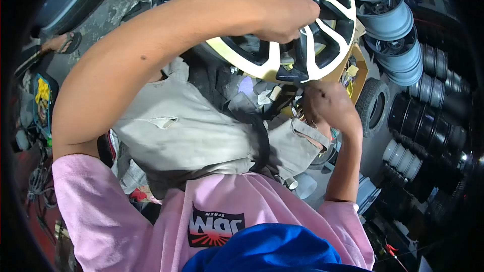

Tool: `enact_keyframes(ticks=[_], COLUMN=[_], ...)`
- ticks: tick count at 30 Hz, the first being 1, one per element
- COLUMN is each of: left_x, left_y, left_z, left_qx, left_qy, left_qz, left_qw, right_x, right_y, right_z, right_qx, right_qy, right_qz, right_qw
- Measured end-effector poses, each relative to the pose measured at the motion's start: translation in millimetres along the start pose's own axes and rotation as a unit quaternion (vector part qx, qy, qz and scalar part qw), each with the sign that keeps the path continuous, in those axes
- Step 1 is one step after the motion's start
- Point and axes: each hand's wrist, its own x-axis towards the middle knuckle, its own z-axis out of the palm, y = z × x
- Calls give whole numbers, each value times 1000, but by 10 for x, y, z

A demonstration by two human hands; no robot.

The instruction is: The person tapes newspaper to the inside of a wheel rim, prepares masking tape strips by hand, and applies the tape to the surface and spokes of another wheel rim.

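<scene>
A black alloy wheel (330, 35) with pale, cream-white spoke faces and lip is tilted up in front of me, its top cut off by the view's edge. My left hand (290, 12) reaches across it, fingers curled in over the spokes right of the hub; whatever they hold is hidden. Just below the wheel's lower lip is my right hand (330, 103), closed, with its fingertips close to the edge and slightly blurred. I cannot make out anything in it.
Silver rims (396, 20) are stacked at the upper right, with a tyre (373, 107) below. More rims (428, 121) line the right side. A cardboard box (360, 70) stands behind my right hand. Another person's sandalled foot (65, 44) shows at left, above a toolbox (43, 103).
</scene>
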Motion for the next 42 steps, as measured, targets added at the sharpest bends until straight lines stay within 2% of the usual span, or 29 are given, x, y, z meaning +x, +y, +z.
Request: enact_keyframes(ticks=[3, 5, 6, 8, 9, 11, 13, 14, 15, 16, 19, 20, 21, 22, 23, 25, 26, 27, 28, 29, 30, 33, 37, 39, 40, 42], left_x=[160, 188, 177, 188, 240, 273, 246, 208, 221, 229, 218, 167, 113, 74, 21, -104, -165, -204, -202, -188, -175, -189, -342, -408, -435, -465], left_y=[-20, -31, 13, -17, -133, -179, -189, -208, -211, -235, -308, -336, -344, -367, -366, -228, -189, -155, -101, -106, -136, -246, -187, -324, -354, -347], left_z=[110, 141, 64, 73, 192, 204, 37, 57, 34, -8, -24, -33, -70, -53, 4, 74, 123, 142, 121, 97, 70, -80, -614, -682, -719, -770], left_qx=[24, 22, 19, 18, 40, 64, -18, -50, -49, -40, -32, -49, -65, -37, -33, 13, 12, 11, 7, 9, 14, 6, -48, -3, -3, -19], left_qy=[-26, -4, -40, -77, -65, -55, -111, -29, -31, -34, -43, -54, -62, -85, -88, -170, -185, -200, -225, -224, -201, -114, -95, -80, -77, -96], left_qz=[-26, 0, -20, -44, -30, -11, -30, 5, 5, 8, 11, -22, -56, -45, -45, -117, -119, -121, -145, -148, -139, -111, -173, -108, -115, -193], left_qw=[999, 1000, 999, 996, 997, 996, 993, 998, 998, 999, 999, 997, 994, 995, 995, 978, 975, 972, 964, 963, 970, 987, 979, 991, 990, 976], right_x=[97, 342, 462, 715, 806, 891, 853, 805, 773, 610, 297, 185, 89, 14, -68, -191, -222, -196, -144, -37, 94, 286, 312, 275, 207, 279], right_y=[141, 233, 312, 462, 481, 517, 519, 524, 507, 401, 455, 503, 586, 629, 635, 416, 206, 14, -221, -280, -382, -506, -524, -570, -575, -498], right_z=[3, 94, 138, 226, 214, 149, 124, 61, -4, -66, -81, -17, 98, 191, 291, 491, 556, 672, 616, 776, 832, 1025, 1046, 1060, 1105, 1079], right_qx=[55, 100, 102, 111, 113, 159, 186, 352, 507, 573, 602, 605, 585, 563, 567, 481, 430, 384, 277, 245, 155, 23, -76, -114, -109, -129], right_qy=[-3, 12, 15, -117, -118, -211, -204, -204, -201, -108, -13, -6, 50, 104, 106, 161, 166, 206, 204, 240, 274, 244, 238, 253, 266, 270], right_qz=[15, 26, 24, 64, 62, 113, 101, 110, 114, 96, 60, 58, 100, 140, 137, 101, 101, 48, -9, -58, -118, -137, -125, -122, -121, -141], right_qw=[998, 995, 994, 985, 985, 958, 956, 907, 830, 807, 796, 794, 803, 808, 805, 856, 882, 899, 939, 937, 942, 960, 960, 953, 950, 944])
